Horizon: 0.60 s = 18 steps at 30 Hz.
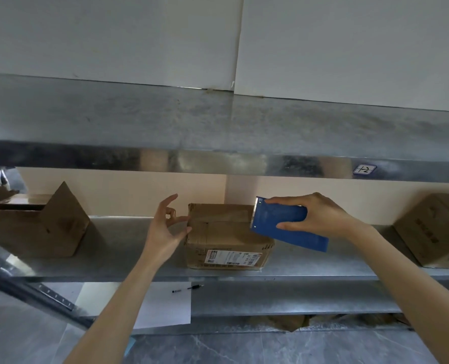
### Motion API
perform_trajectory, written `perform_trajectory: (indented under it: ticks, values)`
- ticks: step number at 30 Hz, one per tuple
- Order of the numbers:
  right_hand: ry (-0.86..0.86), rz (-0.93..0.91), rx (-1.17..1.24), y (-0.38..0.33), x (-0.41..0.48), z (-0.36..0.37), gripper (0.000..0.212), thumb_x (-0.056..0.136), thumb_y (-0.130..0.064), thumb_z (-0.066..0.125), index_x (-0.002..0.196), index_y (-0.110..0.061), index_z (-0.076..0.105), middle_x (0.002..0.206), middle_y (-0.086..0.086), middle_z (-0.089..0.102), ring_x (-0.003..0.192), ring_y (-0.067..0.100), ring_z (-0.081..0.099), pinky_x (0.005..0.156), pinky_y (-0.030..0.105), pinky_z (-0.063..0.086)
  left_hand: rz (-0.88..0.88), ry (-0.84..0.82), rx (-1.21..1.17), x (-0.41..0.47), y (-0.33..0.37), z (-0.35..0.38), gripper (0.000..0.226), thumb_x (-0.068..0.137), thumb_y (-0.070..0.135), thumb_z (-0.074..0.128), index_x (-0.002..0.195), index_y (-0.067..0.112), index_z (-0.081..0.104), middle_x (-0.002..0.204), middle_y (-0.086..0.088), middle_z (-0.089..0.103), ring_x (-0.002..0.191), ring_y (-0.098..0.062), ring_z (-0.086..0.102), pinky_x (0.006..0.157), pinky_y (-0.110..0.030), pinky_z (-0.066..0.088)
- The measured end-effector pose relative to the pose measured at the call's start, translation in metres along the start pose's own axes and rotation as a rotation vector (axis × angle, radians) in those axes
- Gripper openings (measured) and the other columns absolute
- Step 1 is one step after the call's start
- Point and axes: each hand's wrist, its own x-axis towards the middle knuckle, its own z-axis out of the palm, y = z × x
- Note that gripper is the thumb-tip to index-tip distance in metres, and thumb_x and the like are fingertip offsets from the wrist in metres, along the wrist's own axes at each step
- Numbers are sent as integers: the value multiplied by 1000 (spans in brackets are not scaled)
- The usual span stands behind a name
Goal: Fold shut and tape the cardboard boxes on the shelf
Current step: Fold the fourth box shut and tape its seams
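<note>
A: Starting far left: the open box [34, 227] is sitting on the shelf [128, 248], one flap standing up in a point. Not folded, not taped.

B: Risk there?

A: Only that it is getting skipped while attention is sitting on the middle one.

B: Left hand [165, 229]?

A: Hovering at the left end of the middle box [226, 237]. The thumb is touching the corner, the forefinger is curling toward it, and the other fingers are spreading upward. It could be pinching a clear tape end; I am not managing to tell.

B: And if tape is there and the pinch is slipping?

A: Then the end is curling onto itself and the strip is landing crooked, off the seam. The flaps are lying down, but the box is barely being steadied. My guess is that a pull from the right could be dragging it along the smooth metal.

B: Right hand [320, 216]?

A: Gripping the blue tape dispenser [289, 227], fingers on top and thumb beneath, over the box's right end, toothed edge pointing left. If it is tipping too steeply, the teeth could be cutting early or scoring the cardboard.

B: Far right?

A: Another box [436, 232] is sitting at the frame edge, well apart. I am not able to read its top from here.
</note>
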Motion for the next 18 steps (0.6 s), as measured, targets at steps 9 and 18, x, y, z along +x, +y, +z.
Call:
perform_trajectory:
  ticks: [9,18]
  values:
    - [-115,-10,192,15,23,4,51,79,-44,77,116,-69,53,122,-48,49,114,-17,49,102,25,47,-54,37,-40,0,-3,0,76,73,2,84,133,32,48,98,-6,57,92,-1,70,82,-12,53]
    - [-166,0,214,22,34,6,49,78,-46,78,115,-68,54,120,-46,52,112,-13,53,99,21,48,-289,77,-306,6,-4,-3,53,85,-3,71,131,13,51,103,-25,61,97,-28,65,93,-31,54]
